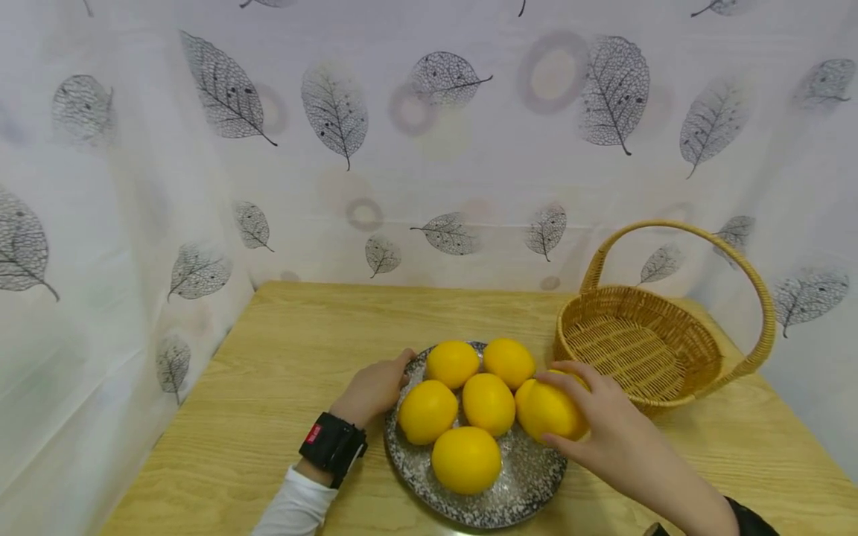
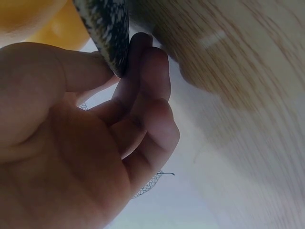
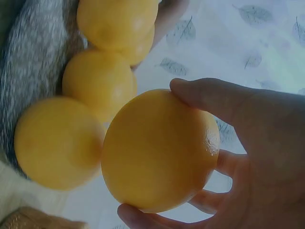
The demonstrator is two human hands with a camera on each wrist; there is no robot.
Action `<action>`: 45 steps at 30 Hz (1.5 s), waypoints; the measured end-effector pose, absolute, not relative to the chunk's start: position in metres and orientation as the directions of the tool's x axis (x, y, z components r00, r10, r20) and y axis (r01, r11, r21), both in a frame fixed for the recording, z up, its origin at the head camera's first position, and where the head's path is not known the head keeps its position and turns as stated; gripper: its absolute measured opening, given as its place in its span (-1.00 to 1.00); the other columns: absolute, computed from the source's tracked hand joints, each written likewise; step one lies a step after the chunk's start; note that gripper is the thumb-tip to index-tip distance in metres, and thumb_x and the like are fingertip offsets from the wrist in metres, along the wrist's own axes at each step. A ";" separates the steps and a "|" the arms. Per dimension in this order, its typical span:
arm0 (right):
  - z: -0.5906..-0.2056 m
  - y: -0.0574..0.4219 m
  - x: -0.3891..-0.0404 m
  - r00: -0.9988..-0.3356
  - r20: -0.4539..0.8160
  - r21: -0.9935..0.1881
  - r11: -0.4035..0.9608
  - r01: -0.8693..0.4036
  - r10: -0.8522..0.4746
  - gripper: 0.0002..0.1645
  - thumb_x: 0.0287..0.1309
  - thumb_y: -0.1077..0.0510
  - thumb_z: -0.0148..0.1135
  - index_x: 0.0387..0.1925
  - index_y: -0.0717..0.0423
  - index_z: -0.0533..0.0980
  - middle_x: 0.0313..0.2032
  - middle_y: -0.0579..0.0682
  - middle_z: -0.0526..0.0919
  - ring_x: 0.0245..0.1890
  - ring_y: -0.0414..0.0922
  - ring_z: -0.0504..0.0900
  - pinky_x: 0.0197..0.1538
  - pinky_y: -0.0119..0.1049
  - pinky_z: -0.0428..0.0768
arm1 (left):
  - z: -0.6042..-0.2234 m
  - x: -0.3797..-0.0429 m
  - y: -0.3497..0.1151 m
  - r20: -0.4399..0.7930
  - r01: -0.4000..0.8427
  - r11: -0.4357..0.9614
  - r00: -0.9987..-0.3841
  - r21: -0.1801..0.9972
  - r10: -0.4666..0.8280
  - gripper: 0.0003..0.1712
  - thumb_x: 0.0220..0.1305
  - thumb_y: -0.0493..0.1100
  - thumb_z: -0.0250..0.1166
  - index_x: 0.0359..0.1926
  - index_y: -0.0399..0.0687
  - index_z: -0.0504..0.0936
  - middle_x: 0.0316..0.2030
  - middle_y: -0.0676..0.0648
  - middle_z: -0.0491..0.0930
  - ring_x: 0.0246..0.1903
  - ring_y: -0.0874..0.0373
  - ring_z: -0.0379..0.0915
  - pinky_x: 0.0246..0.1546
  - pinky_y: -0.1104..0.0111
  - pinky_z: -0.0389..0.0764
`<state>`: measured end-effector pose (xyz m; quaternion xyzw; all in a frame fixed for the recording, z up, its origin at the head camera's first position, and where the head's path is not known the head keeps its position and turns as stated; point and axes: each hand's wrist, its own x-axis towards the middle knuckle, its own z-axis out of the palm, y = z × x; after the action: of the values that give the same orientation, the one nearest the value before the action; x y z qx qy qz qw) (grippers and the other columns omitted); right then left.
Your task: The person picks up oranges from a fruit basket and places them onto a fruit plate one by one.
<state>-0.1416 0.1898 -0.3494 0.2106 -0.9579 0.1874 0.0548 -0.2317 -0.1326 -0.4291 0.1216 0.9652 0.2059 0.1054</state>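
A round speckled grey plate (image 1: 529,484) with a dark rim bears several yellow lemons (image 1: 467,460). My left hand (image 1: 375,387) grips the plate's left rim; in the left wrist view the thumb lies above the rim (image 2: 112,43) and the fingers below it. Over the plate's right side, my right hand (image 1: 593,417) holds one lemon (image 3: 159,152) between thumb and fingers. That lemon appears raised above the plate in the right wrist view. Another lemon (image 1: 524,398) is partly hidden behind it in the head view.
A wicker basket (image 1: 561,350) with a tall arched handle (image 1: 670,223) stands right of the plate, its woven floor showing. Both rest on a light wooden table (image 1: 322,320). A leaf-print curtain (image 1: 442,164) hangs behind and at the sides.
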 end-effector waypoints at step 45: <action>-0.420 0.168 -0.115 -0.693 0.357 -0.179 0.683 -0.708 -0.626 0.11 -0.38 -0.06 0.74 0.33 -0.11 0.45 0.32 -0.06 0.48 0.22 -0.04 0.53 0.11 0.04 0.64 | -0.431 -0.231 -0.134 -0.149 0.192 0.885 -0.949 0.424 0.278 -0.54 0.51 -0.27 0.14 0.36 0.00 0.38 -0.46 0.00 0.55 -0.51 0.14 0.36 -0.47 0.31 0.34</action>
<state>-0.1146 0.1677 -0.4203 0.3675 -0.9073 0.1532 0.1349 -0.2308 -0.1339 -0.4307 0.1217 0.9654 0.2064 0.1034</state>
